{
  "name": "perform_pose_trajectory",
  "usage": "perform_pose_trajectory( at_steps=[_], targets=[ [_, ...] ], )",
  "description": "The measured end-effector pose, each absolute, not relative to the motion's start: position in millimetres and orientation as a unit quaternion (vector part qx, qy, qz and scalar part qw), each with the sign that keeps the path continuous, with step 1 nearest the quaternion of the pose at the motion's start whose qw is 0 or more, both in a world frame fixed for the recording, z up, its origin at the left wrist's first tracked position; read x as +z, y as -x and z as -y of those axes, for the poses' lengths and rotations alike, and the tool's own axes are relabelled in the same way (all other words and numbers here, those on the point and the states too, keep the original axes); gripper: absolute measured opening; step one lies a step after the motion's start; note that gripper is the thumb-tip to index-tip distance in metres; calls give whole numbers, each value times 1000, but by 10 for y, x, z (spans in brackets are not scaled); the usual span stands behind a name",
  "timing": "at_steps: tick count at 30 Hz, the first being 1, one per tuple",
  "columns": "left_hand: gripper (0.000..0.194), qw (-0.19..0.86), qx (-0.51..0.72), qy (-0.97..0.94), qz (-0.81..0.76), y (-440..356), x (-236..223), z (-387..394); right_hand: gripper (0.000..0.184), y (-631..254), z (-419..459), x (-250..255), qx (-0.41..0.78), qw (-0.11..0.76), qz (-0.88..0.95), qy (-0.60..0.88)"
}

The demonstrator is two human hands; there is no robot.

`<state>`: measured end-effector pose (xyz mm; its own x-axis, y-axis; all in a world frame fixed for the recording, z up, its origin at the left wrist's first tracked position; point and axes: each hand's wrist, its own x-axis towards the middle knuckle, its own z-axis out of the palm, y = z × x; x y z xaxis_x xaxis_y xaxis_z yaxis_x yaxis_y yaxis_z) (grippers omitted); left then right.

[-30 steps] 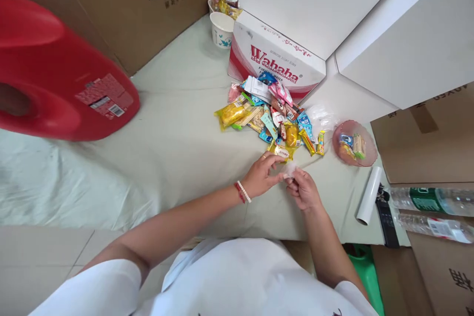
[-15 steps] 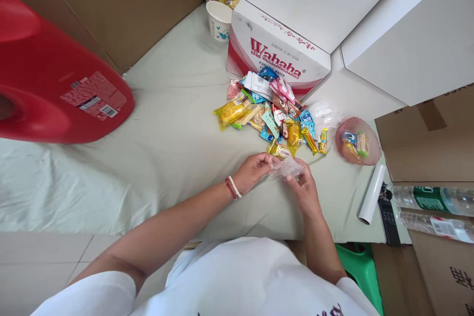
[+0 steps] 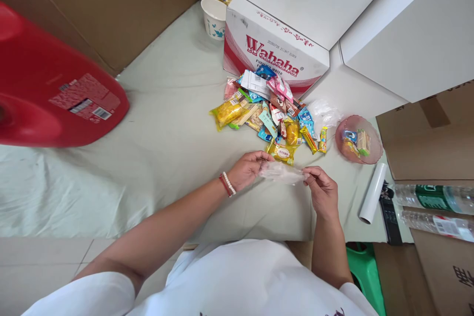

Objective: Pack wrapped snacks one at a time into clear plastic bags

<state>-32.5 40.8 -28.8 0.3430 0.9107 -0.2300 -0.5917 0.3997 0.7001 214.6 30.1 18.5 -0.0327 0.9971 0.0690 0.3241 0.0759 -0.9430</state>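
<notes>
A thin clear plastic bag [image 3: 283, 173] is stretched sideways between my two hands, just above the cloth-covered table. My left hand [image 3: 249, 170], with a red and a white bracelet at its wrist, pinches the bag's left end. Its right end is gripped between the thumb and fingers of my right hand [image 3: 321, 187]. Right behind the bag lies a yellow snack packet [image 3: 282, 152], at the near edge of a heap of wrapped snacks [image 3: 264, 108]. More clear plastic [image 3: 324, 112] lies crumpled beside the heap.
A pink glass bowl [image 3: 375, 145] with a few snacks stands at the right. Near it are a white roll [image 3: 373, 192] and plastic bottles [image 3: 429, 197]. A Wahaha carton [image 3: 277, 49] backs the heap, with a paper cup [image 3: 214, 19] beside it. A large red jug [image 3: 74, 94] stands left.
My right hand has moved to the right, away from my left hand. The bunched plastic bag is now drawn out flat and wide between them.
</notes>
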Motion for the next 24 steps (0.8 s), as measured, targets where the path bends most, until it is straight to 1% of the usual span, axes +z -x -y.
perform_pose_trajectory(
  at_steps=[3, 6, 8, 9, 12, 13, 15, 18, 21, 24],
  targets=[
    [26, 761, 469, -314, -320, 299, -308, -390, 10, -2105, -319, 206, 382, 429, 606, 550],
    [36, 711, 474, -373, -362, 251, -351, -384, 14, -2080, -304, 235, 362, 453, 589, 563],
    [41, 688, 478, -394, -378, 225, -376, -381, 18, -2062, -275, 254, 354, 452, 594, 563],
    [42, 679, 482, -399, -384, 218, -384, -378, 19, -2051, -256, 258, 354, 435, 612, 557],
    [42, 651, 494, -407, -407, 213, -385, -366, 23, -2018, -200, 221, 336, 341, 695, 537],
    [42, 642, 499, -406, -417, 216, -381, -362, 21, -2012, -183, 191, 322, 315, 713, 537],
    [41, 624, 504, -406, -437, 222, -370, -355, 13, -2017, -154, 119, 294, 296, 727, 545],
    [44, 610, 491, -421, -458, 232, -353, -347, 15, -2054, -125, 50, 260, 320, 731, 544],
    [49, 621, 445, -448, -464, 236, -340, -344, 14, -2088, -95, 93, 209, 363, 732, 538],
    [45, 634, 438, -445, -456, 234, -329, -350, 17, -2109, -24, 203, 134, 396, 741, 526]
  ],
)
